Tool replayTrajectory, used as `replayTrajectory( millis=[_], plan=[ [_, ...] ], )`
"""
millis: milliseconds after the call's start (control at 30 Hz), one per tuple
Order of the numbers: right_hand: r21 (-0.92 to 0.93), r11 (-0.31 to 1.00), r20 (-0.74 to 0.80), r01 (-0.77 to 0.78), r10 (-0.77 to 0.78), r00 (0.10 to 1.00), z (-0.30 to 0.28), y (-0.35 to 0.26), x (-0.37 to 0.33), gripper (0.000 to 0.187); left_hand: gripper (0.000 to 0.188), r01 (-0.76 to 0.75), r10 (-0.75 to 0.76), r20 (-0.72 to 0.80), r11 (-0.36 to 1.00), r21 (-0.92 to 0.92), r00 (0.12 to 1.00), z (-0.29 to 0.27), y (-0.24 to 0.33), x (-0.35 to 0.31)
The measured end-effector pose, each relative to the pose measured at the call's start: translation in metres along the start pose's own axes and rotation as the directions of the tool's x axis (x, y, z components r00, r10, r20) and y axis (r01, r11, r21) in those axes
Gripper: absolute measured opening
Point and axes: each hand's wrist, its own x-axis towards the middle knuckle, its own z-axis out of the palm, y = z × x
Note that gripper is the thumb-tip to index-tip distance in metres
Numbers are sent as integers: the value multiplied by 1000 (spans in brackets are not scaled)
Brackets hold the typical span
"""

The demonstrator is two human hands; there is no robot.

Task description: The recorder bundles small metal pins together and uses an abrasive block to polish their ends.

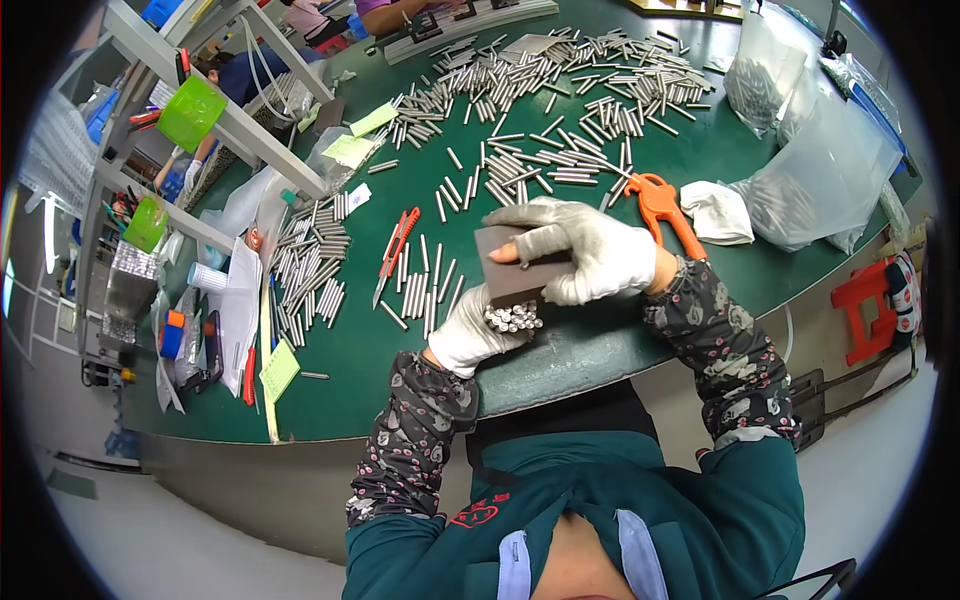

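Near the table's front edge, my gloved left hand (468, 336) is closed round a bundle of short metal rods (513, 318), whose ends face me. My gloved right hand (605, 252) grips a dark brown block, like a sanding sponge (522, 281), with a bare thumb or fingertip showing through the glove. The block rests against the top of the bundle and hides most of its length. Left of my hands lies an orange utility knife (398, 250) with its blade out. Beside my right wrist is an orange air blow gun (660, 205).
Loose metal rods (570, 70) cover the far part of the green table (350, 400); another pile (310, 260) lies left. A white cloth (717, 213) and plastic bags of rods (810, 185) stand right. A grey frame (240, 130) rises left. Another person's arm (395, 14) is across the table.
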Motion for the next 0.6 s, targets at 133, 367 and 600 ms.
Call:
replayTrajectory(
  millis=[133,367,600],
  plan=[
    [138,988,-85,-68,80,993,-3,9,-17,49,52,52,-58,-51,993,-108,997,7,6,0],
    [44,997,-30,-66,68,997,4,5,-7,51,59,29,-28,-15,996,78,999,-1,0,-1],
    [114,991,-98,-64,75,992,-4,4,-14,49,55,81,-81,-19,997,-12,997,-1,-4,1]
  ],
)
